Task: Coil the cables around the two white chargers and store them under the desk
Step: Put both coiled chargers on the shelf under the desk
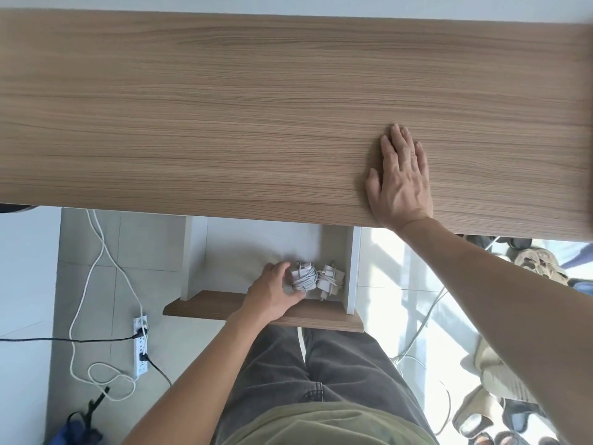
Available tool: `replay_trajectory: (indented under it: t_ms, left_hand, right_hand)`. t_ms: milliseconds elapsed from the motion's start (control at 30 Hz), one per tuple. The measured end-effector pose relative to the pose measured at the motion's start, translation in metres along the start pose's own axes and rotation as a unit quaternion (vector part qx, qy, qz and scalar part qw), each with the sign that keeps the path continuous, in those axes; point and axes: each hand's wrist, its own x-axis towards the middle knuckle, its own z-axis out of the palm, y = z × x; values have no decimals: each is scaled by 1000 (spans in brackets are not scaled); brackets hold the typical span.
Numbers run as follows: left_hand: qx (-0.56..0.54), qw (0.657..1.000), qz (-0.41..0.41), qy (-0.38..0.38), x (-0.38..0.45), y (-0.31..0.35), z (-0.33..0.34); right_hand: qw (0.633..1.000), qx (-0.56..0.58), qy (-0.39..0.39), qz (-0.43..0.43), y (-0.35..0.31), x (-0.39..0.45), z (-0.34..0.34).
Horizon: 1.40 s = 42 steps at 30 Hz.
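Left hand: the left hand (272,293) reached down into the shelf and was cupped around the first charger (303,279), thumb on the near side and fingers over the far left side, so it gripped the bundle.
Right hand: the right hand (399,178) lay flat and spread on the desk top (224,107), palm down, holding nothing; it looked like a brace for leaning forward.
First charger: a white block wrapped in its own pale cable, resting on the white floor of the shelf (244,248) under the desk, toward the right half.
Second charger: the other charger (330,281) sat just beside the first on its right, close to the shelf's right wall, also wound with cable, its plug prongs pointing toward the person.
Weight and feel: both bundles looked light and hard at the core, soft only in the cable layer; one hand seemed enough for either.
Where to hold: across the wound cable on two opposite faces seemed best, since that pinned the turns in place; a grip on a loose end would likely let the coil spring open.
Risk: the smooth cable looked slippery and springy, so the last turn could slip once released.
Progress: both chargers were coiled and on the shelf, so the task seemed nearly finished.
Floor: a power strip (140,345) with loose cables lay to the left, well apart.
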Motion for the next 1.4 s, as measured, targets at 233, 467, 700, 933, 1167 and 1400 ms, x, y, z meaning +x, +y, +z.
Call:
replay_trajectory:
  t_ms: [233, 467, 700, 933, 1167, 1400]
  left_hand:
    - [11, 985, 65, -161, -42, -14, -43]
    - [136, 971, 159, -113, -41, -19, -44]
    - [163, 960, 224, 44, -38, -16, -49]
    - [280, 875, 324, 228, -12, 2, -72]
    - [343, 873, 268, 221, 12, 26, -100]
    - [342, 873, 234, 257, 30, 35, -106]
  right_hand:
    - [1000, -1, -18, 12, -2, 0, -3]
    - [1000, -3, -23, 12, -3, -1, -3]
    - [1000, -7, -27, 16, -3, 0, -3]
    - [1000, -9, -20, 11, -3, 0, -4]
    - [1000, -7, -17, 12, -4, 0, -4]
    - [1000, -11, -17, 8, -1, 1, -2]
